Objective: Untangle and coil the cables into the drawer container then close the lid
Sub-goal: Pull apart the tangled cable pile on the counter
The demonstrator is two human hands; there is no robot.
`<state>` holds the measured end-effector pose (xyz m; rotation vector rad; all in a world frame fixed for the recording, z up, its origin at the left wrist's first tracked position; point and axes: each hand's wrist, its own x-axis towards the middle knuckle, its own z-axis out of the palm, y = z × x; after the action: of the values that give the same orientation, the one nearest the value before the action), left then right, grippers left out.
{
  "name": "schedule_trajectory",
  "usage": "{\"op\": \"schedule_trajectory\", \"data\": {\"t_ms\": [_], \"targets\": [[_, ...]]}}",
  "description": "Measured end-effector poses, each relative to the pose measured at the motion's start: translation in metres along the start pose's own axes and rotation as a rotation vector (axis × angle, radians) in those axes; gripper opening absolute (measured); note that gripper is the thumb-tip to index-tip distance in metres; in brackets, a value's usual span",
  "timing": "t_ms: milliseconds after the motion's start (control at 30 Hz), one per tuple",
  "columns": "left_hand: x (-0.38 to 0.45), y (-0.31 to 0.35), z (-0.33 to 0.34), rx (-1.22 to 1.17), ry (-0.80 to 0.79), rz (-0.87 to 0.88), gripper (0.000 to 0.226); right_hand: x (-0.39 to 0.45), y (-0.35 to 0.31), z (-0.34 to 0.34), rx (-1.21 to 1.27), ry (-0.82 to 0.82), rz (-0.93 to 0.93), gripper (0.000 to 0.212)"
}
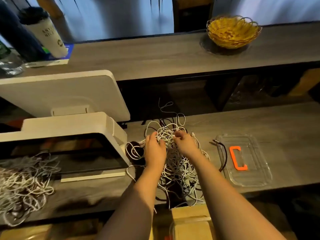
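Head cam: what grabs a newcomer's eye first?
The big tangle of white and dark cables mid-counter, with the left hand and right hand both dug into its top. Next, the clear lid with its orange handle lying to the right, and the yellow wicker basket on the upper shelf.

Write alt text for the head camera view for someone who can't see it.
Two bare hands, left hand and right hand, dig into a tangled pile of white and dark cables on a grey wooden counter. A clear plastic lid with an orange handle lies to the right; a white point-of-sale terminal stands left.
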<state>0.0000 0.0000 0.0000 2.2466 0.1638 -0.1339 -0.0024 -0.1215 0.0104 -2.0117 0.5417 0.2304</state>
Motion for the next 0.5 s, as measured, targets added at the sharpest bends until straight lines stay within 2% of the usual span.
{"op": "schedule_trajectory", "data": {"t_ms": [100,267,367,500], "targets": [[0.005,-0.001,-0.002,0.087,-0.022,-0.033,0.042,0.002,-0.002,-0.001,-0.069,-0.033,-0.053,0.033],[0.006,-0.002,-0.003,0.059,-0.061,-0.02,0.014,0.001,-0.01,-0.004,-0.16,-0.067,-0.13,0.034],[0.0,0.008,-0.005,-0.136,-0.051,-0.028,0.007,-0.004,-0.011,-0.01,-0.128,-0.042,-0.217,0.024],[-0.012,0.028,-0.016,-0.338,-0.043,-0.048,0.011,-0.018,-0.022,-0.032,-0.025,-0.01,-0.325,0.022]]}}
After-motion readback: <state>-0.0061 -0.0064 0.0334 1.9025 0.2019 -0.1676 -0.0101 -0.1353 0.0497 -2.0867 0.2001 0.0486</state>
